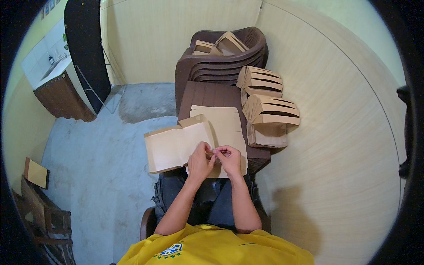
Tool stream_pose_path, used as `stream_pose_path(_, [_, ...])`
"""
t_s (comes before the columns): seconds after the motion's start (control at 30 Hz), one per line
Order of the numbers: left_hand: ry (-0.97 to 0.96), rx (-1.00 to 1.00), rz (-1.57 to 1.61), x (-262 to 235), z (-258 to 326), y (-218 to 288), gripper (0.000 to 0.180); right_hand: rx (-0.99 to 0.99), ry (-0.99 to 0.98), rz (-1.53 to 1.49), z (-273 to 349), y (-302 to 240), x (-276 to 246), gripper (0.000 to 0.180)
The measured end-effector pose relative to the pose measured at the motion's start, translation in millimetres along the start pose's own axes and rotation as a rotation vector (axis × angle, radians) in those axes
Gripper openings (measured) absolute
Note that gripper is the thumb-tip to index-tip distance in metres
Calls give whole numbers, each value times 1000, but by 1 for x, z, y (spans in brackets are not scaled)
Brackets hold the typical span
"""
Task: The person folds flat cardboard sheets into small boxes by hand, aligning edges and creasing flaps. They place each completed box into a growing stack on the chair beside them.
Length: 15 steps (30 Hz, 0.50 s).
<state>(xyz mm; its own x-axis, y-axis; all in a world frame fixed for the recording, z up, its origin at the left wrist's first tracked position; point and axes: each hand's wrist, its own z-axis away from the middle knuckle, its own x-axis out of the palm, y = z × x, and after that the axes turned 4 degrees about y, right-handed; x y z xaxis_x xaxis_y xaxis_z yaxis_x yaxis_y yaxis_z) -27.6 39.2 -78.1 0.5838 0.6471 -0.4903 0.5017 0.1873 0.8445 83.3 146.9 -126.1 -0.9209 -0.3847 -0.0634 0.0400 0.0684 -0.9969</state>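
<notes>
A cardboard box [170, 145] with a pale inside lies unfolded in front of me, its lid and base spread to the left and its edges partly raised. My left hand [201, 162] is closed around the box's near right corner. My right hand [229, 160] pinches at the same corner, thumb and fingertips together, close to the left fingers. The fingers hide most of the corner flap. Beneath lie flat cardboard blanks [227, 128], stacked on a brown plastic table [193, 95].
Folded cardboard boxes [269, 108] stand in stacks along the table's right side, beside a pale wood-look wall [327, 110]. Behind the table, stacked brown plastic chairs [212, 66] hold more boxes. A sink cabinet [66, 95] stands far left; wooden furniture [44, 207] is at lower left.
</notes>
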Motion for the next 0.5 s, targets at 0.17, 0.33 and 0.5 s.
stream_pose_path(0.17, [21,148,-189,0,-19,-6,13,-121,319,440,19,-20,-5,28])
stream_pose_path(0.33, [16,171,-154,8,-40,-24,14,-33,141,559,38,-25,14,40])
stream_pose_path(0.5, [-23,127,-164,4,-42,-34,15,168,177,-47,12,1,29,23])
